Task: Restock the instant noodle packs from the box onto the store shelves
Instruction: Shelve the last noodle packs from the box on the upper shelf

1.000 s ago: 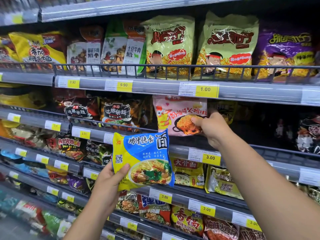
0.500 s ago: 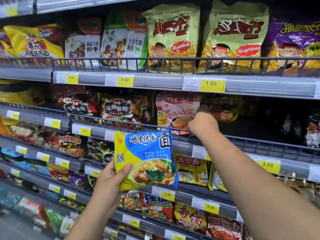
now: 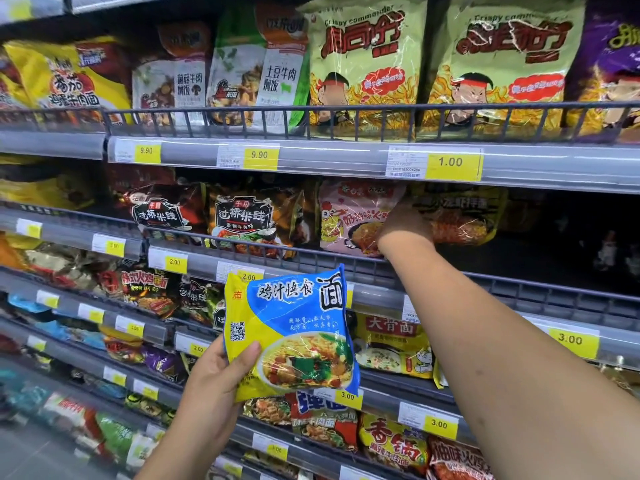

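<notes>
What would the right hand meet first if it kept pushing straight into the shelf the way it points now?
The right hand already reaches over the shelf rail, between the pink noodle pack and the dark pack. Further in it would probably brush those two packs; behind them is shadow, so depth is unclear.

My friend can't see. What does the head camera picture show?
A person's left hand holds up a blue and yellow noodle pack, while the right hand reaches over the wire rail to a pink pack on a shelf crowded with noodle bags and yellow price tags.

Bright overhead light, glare on wrappers, dark shelf recesses, seemingly motion-blurred, bowed edges.
</notes>
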